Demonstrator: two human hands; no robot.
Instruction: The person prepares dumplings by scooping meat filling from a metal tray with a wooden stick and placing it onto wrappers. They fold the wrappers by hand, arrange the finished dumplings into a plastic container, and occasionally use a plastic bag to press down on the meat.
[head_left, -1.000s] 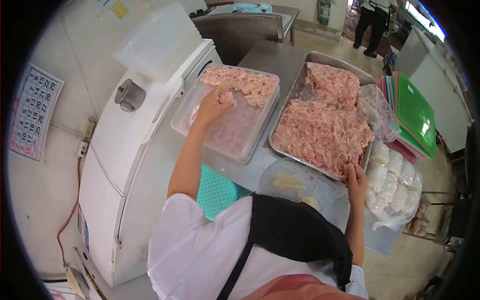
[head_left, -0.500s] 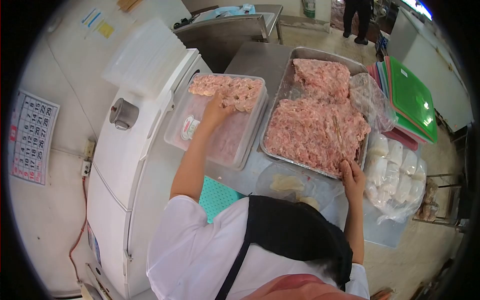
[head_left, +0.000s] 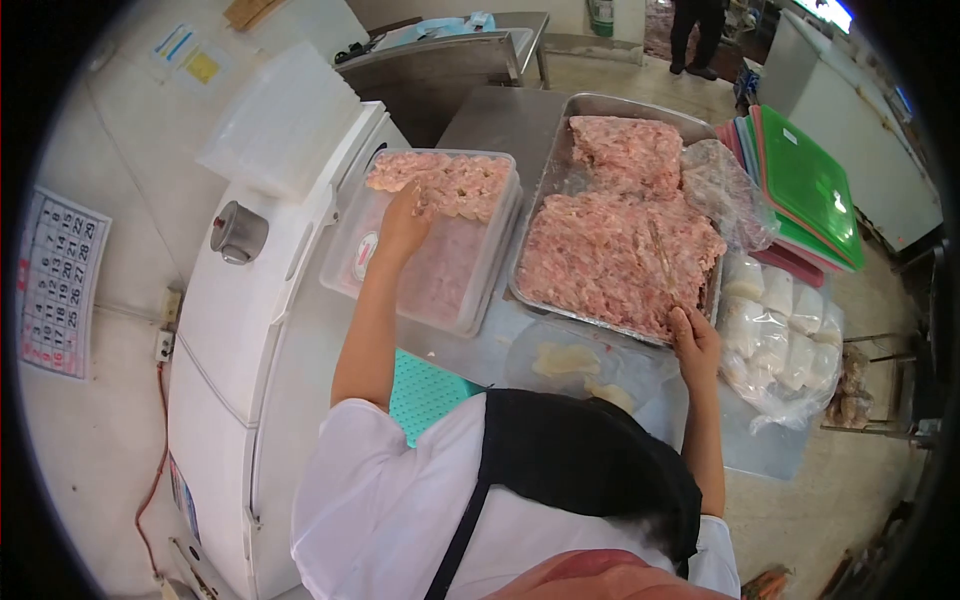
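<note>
My left hand [head_left: 404,222] reaches into a clear plastic container [head_left: 450,318], its fingers closed at the edge of the rows of meat-filled dumplings [head_left: 465,180]. The fingertips seem to pinch a dumpling, partly hidden by the hand. On the right, a metal tray [head_left: 522,262] holds a thick mass of ground meat [head_left: 610,260]. At its near right corner is my right hand [head_left: 694,338], with thumb and fingers pinched around the lower end of a thin, stick-like tool [head_left: 660,250] lying against the meat.
Pale, flat wrappers [head_left: 565,360] lie on plastic before my apron. Right of the tray are a bag of white bundles [head_left: 785,325], crumpled plastic [head_left: 725,190] and stacked colored lids [head_left: 810,180]. A white freezer [head_left: 225,340] stands left, carrying a metal cup [head_left: 240,232]. A person [head_left: 697,35] stands far back.
My left hand has shifted leftward along the dumplings, exposing more of the near row. My right hand stays at the tray corner. The whole view has shifted slightly.
</note>
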